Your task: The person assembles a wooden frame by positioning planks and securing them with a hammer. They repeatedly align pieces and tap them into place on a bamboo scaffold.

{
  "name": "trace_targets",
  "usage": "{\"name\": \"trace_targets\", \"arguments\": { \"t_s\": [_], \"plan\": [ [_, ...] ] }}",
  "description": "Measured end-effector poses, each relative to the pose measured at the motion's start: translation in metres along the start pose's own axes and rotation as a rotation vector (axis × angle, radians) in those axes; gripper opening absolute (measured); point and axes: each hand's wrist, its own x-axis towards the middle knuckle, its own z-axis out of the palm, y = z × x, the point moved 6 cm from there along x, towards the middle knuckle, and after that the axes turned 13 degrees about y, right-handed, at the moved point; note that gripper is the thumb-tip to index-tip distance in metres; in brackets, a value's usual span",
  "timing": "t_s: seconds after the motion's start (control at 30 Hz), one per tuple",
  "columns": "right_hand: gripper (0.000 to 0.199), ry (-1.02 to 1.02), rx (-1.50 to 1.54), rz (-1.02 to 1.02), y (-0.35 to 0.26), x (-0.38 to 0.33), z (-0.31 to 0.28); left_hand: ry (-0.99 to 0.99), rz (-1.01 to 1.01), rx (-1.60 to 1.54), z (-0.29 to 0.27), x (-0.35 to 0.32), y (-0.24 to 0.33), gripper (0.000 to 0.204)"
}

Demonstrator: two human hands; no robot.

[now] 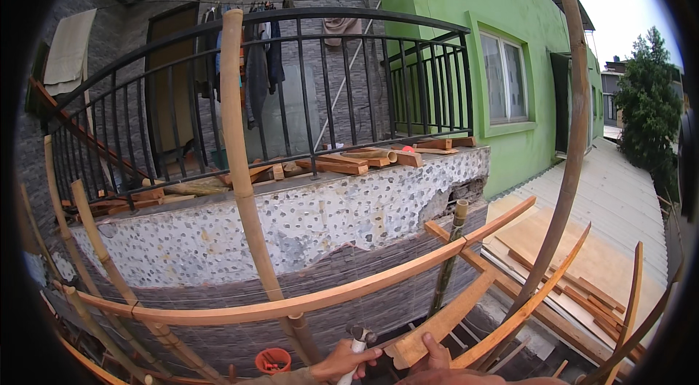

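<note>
My left hand [336,363] is closed around a hammer [358,346] at the bottom middle. The hammer's grey head points up, and its pale handle runs down out of the picture. Just to the right, my right hand [435,356] grips the near end of a flat wooden plank [453,312], thumb on its upper face. The plank slants away up to the right, its far end by a crossing timber [477,257]. The left hand's fingertips are close to the plank's near end; whether they touch it I cannot tell.
A long wooden rail [291,307] crosses bamboo poles [251,217]. An orange-red bucket [273,360] hangs or stands below. Ahead, a speckled wall [328,210] carries wood offcuts [342,163] and a black railing [302,79]. At right are a wooden pole [575,115] and a corrugated roof [619,203].
</note>
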Motion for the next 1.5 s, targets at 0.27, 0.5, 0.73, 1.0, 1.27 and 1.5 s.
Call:
{"name": "trace_targets", "arguments": {
  "t_s": [0.27,0.5,0.73,1.0,1.27,1.5],
  "plan": [
    [0.067,-0.15,-0.157,-0.167,0.016,-0.014,0.023,-0.018,0.113,0.031,-0.021,-0.026,0.024,0.048],
    [0.06,-0.097,-0.215,-0.083,0.046,-0.026,0.033,0.198,0.274,0.275,-0.028,-0.055,0.043,0.038],
    [0.04,-0.178,-0.317,-0.003,0.076,-0.052,0.052,0.552,0.232,0.092,-0.045,-0.069,0.032,0.028],
    [0.074,-0.323,0.376,0.546,0.036,0.008,0.055,0.698,0.369,-0.14,-0.103,-0.11,0.059,0.034],
    [0.041,0.213,0.098,0.477,0.068,0.027,0.004,0.672,0.265,0.173,-0.153,-0.17,0.031,0.045],
    [0.057,-0.001,-0.098,0.466,0.032,-0.043,0.075,0.905,0.103,0.224,-0.189,-0.199,0.036,0.076]
  ]
}}
